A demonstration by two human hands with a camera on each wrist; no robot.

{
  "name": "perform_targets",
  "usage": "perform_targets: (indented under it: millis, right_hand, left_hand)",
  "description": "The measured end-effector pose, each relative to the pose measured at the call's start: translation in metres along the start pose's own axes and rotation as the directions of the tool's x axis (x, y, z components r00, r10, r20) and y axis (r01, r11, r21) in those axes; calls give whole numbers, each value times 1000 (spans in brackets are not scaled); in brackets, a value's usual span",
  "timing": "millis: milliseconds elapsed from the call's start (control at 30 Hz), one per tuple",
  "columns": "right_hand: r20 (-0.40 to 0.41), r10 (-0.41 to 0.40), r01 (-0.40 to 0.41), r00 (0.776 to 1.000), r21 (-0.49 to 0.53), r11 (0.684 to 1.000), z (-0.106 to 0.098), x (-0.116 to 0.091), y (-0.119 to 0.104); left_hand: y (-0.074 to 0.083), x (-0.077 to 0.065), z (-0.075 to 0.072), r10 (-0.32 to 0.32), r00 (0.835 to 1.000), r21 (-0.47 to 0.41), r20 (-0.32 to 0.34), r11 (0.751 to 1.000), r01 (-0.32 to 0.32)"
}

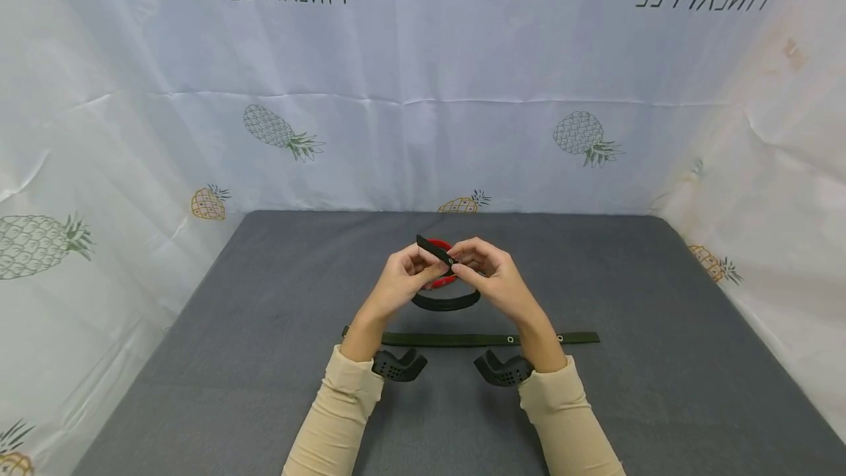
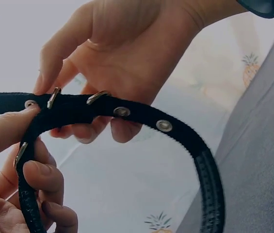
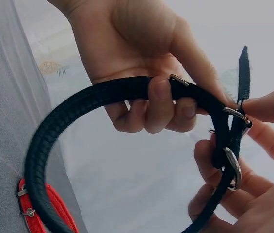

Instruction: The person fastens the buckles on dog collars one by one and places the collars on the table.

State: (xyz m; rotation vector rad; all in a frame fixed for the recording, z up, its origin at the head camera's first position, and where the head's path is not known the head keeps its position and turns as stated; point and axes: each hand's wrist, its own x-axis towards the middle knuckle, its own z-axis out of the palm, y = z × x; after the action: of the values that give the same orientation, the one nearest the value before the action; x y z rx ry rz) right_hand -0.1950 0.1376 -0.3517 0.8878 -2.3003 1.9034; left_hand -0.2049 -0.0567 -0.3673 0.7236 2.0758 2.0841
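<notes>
A black dog collar (image 1: 446,303) with metal eyelets is bent into a loop between both hands above the table. Its pointed strap end (image 3: 244,73) sticks out past the metal buckle (image 3: 236,115). My left hand (image 1: 405,281) grips the band beside the buckle, as the right wrist view shows at its top. With thumb and fingers, my right hand (image 1: 492,278) pinches the collar at the strap and buckle. A metal D-ring (image 3: 233,167) hangs near the right fingers. Eyelets (image 2: 164,125) show along the band in the left wrist view.
Behind the hands, a red collar (image 1: 441,282) with metal fittings lies on the grey table (image 1: 264,388), partly hidden. A dark green strap (image 1: 449,340) with eyelets lies across the table under the forearms. A pineapple-print curtain (image 1: 423,57) encloses the back and sides.
</notes>
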Motion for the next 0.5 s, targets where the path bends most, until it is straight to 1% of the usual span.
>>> perform_targets:
  millis: [167, 300, 400, 500]
  right_hand:
    - [35, 30, -31, 999, 6, 1000, -3, -1, 1]
    - [53, 48, -47, 997, -5, 999, -5, 0, 2]
    - [45, 88, -87, 995, -34, 996, -7, -1, 3]
    - [12, 146, -145, 989, -44, 988, -9, -1, 3]
  left_hand:
    - [0, 0, 2, -48, 999, 23, 2, 999, 48]
    - [0, 1, 3, -63, 998, 37, 12, 997, 63]
    - [-1, 0, 1, -78, 997, 38, 24, 996, 77]
    - [0, 0, -1, -88, 995, 36, 39, 996, 86]
